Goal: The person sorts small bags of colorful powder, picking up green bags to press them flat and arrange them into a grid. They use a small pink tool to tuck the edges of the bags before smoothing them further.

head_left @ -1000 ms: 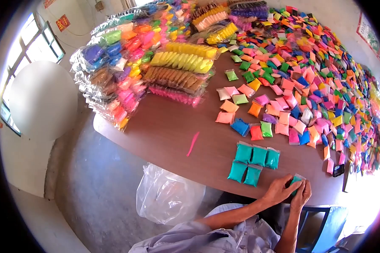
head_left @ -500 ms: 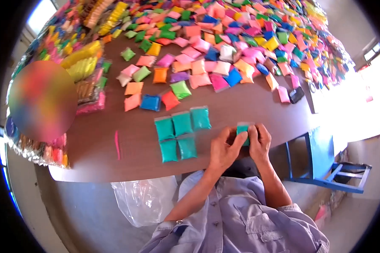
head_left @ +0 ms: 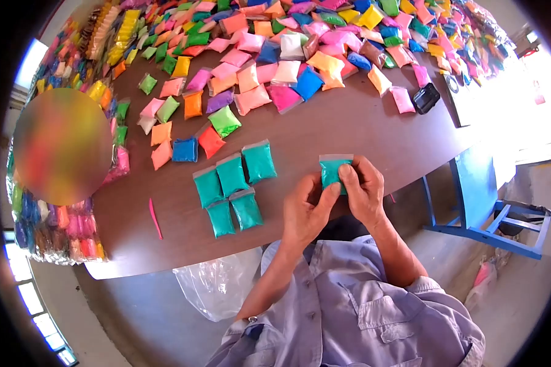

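Observation:
Between my two hands is a small teal packet [head_left: 332,170] in a clear plastic bag, its clear top strip facing away from me. My left hand [head_left: 306,208] grips its lower left part, thumb on the front. On its right side, my right hand [head_left: 364,191] pinches it with the thumb across the front; the fingers behind are partly hidden. Several matching teal packets [head_left: 231,175] lie flat on the table to the left of my hands, in two rows. Further left is a thin pink stick-like tool [head_left: 155,218].
A big spread of coloured packets [head_left: 275,49] covers the table's [head_left: 343,125] far side. Bundled packets [head_left: 61,235] line the left edge. An open black case [head_left: 426,98] lies at the right. A clear plastic bag [head_left: 217,284] hangs below the front edge; a blue stool [head_left: 487,220] stands right.
The view has shifted, so the table things appear further left. My hands have raised the teal packet away from me and turned it, showing more of its front.

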`<state>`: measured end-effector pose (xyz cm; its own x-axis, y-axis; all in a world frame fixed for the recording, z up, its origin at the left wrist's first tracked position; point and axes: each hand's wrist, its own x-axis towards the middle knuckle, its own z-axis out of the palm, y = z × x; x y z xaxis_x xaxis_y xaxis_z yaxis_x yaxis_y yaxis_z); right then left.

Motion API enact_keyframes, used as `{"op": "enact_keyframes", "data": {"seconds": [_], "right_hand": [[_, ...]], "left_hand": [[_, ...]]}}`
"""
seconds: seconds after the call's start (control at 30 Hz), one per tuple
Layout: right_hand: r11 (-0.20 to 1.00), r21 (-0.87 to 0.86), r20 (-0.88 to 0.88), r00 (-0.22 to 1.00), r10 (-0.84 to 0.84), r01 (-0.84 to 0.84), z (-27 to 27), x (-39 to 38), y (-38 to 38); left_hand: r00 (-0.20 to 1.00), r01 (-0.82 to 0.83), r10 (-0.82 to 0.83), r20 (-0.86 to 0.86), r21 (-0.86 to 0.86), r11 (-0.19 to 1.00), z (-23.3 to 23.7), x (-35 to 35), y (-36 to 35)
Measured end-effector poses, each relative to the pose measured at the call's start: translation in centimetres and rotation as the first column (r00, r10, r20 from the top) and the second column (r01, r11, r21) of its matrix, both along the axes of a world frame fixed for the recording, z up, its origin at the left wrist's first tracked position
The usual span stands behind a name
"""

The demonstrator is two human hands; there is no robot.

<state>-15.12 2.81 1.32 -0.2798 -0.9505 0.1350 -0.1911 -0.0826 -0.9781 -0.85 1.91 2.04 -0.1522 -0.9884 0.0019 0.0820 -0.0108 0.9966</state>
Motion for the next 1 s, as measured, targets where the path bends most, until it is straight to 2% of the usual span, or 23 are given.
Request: {"op": "enact_keyframes", "data": {"seconds": [0.13,0.2,0.23,0.3,0.33,0.4,0.5,0.7,0.77,0.83,0.9,1.0], "right_hand": [[1.0,0.011,0.153,0.988,0.008,-0.01,0.0,0.4,0.2],[0.995,-0.009,0.023,0.995,0.099,-0.099,0.0,0.0,0.1],[0.996,-0.007,0.033,0.995,0.094,-0.094,0.3,-0.1,0.0],[0.989,-0.016,0.044,0.988,0.146,-0.146,0.8,-0.2,-0.2],[0.99,-0.016,0.047,0.988,0.144,-0.143,0.9,-0.3,-0.2],[0.992,0.03,0.016,0.992,0.126,-0.127,0.9,-0.7,-0.2],[0.983,-0.006,-0.002,0.983,0.182,-0.182,0.4,-1.0,0.0],[0.985,0.009,0.052,0.984,0.172,-0.172,0.5,-0.7,-0.3],[0.988,-0.01,0.066,0.986,0.155,-0.155,0.4,-0.7,-0.5],[0.991,-0.072,-0.022,0.993,0.113,-0.114,0.1,-0.7,-0.6],[0.989,-0.072,-0.019,0.992,0.128,-0.129,0.1,-0.9,-0.5],[0.986,-0.072,-0.021,0.989,0.146,-0.148,0.0,-1.0,-0.4]], "left_hand": [[0.995,0.016,-0.019,0.101,0.027,1.0,-0.5,0.7,0.1],[0.988,-0.029,0.017,0.151,0.083,0.996,-0.6,1.1,0.0],[0.987,-0.025,0.012,0.16,0.085,0.996,-0.7,1.0,-0.1],[0.998,-0.065,0.067,-0.011,0.125,0.99,-0.7,0.7,-0.1],[0.998,-0.063,0.064,-0.008,0.127,0.99,-0.3,0.3,-0.2],[0.984,-0.149,0.161,-0.078,0.146,0.978,0.7,-0.5,-0.4],[0.997,-0.071,0.072,-0.005,0.096,0.993,0.1,0.4,-0.9],[0.995,-0.057,0.051,0.087,0.068,0.996,-1.3,1.3,-0.7],[0.996,-0.066,0.061,0.059,0.075,0.995,-0.8,0.8,-0.7],[0.997,-0.071,0.069,0.028,0.081,0.994,-0.3,0.5,-0.7],[0.996,-0.083,0.085,-0.009,0.117,0.99,0.0,0.4,-0.7],[0.996,-0.085,0.082,0.027,0.099,0.992,-0.2,0.5,-0.9]]}}
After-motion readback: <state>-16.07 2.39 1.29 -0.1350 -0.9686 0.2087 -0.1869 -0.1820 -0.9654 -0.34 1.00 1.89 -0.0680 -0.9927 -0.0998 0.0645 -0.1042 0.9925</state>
